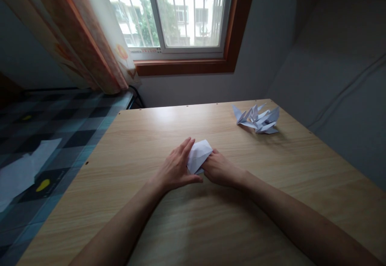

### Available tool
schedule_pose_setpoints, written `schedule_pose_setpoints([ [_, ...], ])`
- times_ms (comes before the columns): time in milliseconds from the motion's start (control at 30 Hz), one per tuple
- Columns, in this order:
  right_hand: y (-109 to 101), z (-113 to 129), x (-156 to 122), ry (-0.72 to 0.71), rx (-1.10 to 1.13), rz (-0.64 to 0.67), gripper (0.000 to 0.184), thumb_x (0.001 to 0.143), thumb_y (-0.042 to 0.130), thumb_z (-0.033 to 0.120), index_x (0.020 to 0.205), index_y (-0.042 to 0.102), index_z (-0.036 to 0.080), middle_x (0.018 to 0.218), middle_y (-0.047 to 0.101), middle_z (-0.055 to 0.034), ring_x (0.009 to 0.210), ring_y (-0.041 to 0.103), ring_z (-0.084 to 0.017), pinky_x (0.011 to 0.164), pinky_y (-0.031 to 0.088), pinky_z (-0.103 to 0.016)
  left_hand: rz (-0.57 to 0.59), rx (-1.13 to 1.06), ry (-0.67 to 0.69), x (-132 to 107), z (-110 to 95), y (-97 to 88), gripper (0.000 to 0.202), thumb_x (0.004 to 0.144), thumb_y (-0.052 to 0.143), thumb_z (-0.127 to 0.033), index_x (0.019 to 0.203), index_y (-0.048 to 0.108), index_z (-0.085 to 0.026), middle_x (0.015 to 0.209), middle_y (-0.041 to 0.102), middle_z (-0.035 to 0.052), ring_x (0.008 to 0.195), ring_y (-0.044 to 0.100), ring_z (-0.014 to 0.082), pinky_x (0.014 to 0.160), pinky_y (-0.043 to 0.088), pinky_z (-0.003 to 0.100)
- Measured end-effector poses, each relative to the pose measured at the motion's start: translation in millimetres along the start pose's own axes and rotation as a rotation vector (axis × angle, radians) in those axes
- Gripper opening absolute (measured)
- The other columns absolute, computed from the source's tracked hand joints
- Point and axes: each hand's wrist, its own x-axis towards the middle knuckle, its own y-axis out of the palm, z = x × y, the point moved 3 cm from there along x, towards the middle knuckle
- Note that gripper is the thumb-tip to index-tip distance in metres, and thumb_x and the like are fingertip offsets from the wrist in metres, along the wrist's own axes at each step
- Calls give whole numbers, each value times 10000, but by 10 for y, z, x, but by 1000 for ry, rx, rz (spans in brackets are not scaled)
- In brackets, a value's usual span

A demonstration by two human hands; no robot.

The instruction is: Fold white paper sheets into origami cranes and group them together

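A folded piece of white paper point(199, 153) stands tilted between my two hands over the middle of the wooden table. My right hand point(221, 167) grips it at its right edge, with the fingers curled and partly hidden behind the paper. On the other side, my left hand point(176, 165) lies along the paper's left edge. Its fingers are stretched out and its thumb is spread away below the paper. Whether the left palm presses on the paper, I cannot tell.
Several folded paper cranes point(259, 119) lie in a cluster at the table's point(135, 137) far right. White paper sheets point(22, 171) rest on a checkered bed point(99, 107) to the left. Beyond the table are a wall, a barred window point(193, 15) and an orange curtain point(81, 29).
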Motion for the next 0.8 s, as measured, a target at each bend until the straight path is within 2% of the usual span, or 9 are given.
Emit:
schedule_pose_setpoints([
  [100, -12, 10, 3, -5, -41, 16, 233, 870, 562, 184, 1078, 662, 151, 1144, 657, -138, 1118, 550, -278, 1008, 395, -430, -33, -33, 2, 12, -31, -24, 1113, 715, 713, -589, 1530, 71, -185, 1534, 275, 235, 1386, 338, 395, 1076, 374, 522],
  [200, -42, 23, -10, -11, -16, -28, 294, 887, 538, 186, 1170, 613, 165, 1220, 612, -141, 1153, 522, -273, 1017, 392, -441, -73, -96, -44, 28, -47, -54, 1000, 776, 681, -494, 1527, 97, -185, 1505, 325, 218, 1345, 402, 373, 1060, 395, 507],
  [333, -72, 38, -25, -14, 50, -95, 439, 863, 512, 132, 1302, 512, 143, 1297, 570, -156, 1172, 516, -268, 1011, 413, -435, -110, -203, -135, 44, -24, -62, 935, 792, 654, -521, 1514, 161, -190, 1438, 412, 202, 1210, 530, 336, 989, 452, 497],
  [500, -63, 28, -35, 34, 89, -165, 518, 817, 490, 65, 1330, 470, 132, 1353, 529, -187, 1159, 548, -280, 960, 469, -440, -175, -260, -182, 52, -2, -43, 836, 830, 593, -523, 1506, 214, -211, 1426, 439, 175, 1178, 547, 316, 974, 457, 487],
  [667, -107, -37, -136, 116, 121, -252, 598, 800, 481, 69, 1389, 407, 136, 1437, 452, -193, 1240, 513, -292, 990, 469, -456, -167, -210, -197, 56, -33, -47, 826, 833, 563, -575, 1496, 239, -204, 1400, 468, 174, 1162, 557, 323, 966, 458, 489],
  [733, -138, -80, -205, 137, 145, -266, 579, 797, 487, 76, 1370, 431, 140, 1384, 512, -178, 1202, 543, -276, 971, 482, -437, -166, -191, -204, 57, -40, -57, 832, 831, 545, -608, 1488, 252, -190, 1395, 473, 180, 1161, 559, 327, 964, 460, 488],
  [800, -157, -111, -265, 118, 160, -240, 451, 814, 538, 133, 1264, 528, 150, 1213, 631, -144, 1077, 603, -259, 923, 497, -414, -173, -173, -216, 58, -34, -62, 840, 828, 530, -635, 1482, 263, -180, 1393, 477, 182, 1184, 547, 335, 976, 453, 492],
])
